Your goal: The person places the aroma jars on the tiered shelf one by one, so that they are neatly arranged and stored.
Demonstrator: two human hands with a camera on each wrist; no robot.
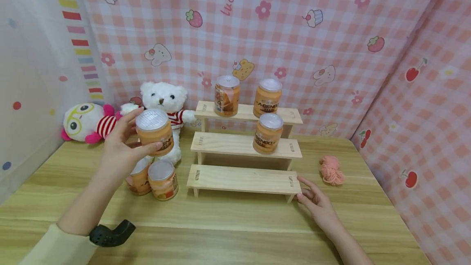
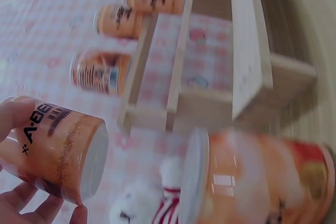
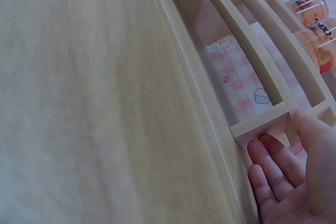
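My left hand (image 1: 126, 144) grips an orange can (image 1: 156, 134) with a clear lid, raised above the table at the left; thumb and fingers wrap its sides. Just below it, two similar cans (image 1: 163, 183) stand side by side on the table. In the middle is a three-tier wooden display stand (image 1: 243, 179). My right hand (image 1: 318, 205) holds the right end of its lowest tier, thumb and fingers around the corner near the leg (image 3: 262, 124). Two cans (image 1: 227, 97) stand on the top tier, and one can (image 1: 268, 134) stands at the right of the middle tier.
A white teddy bear (image 1: 163, 97) in a striped sweater sits behind the held can. Beside it lies a pink-and-white plush toy (image 1: 86, 122). A skein of pink yarn (image 1: 332, 171) lies right of the stand. Checked cloth (image 1: 235, 32) hangs behind the table (image 1: 206, 232).
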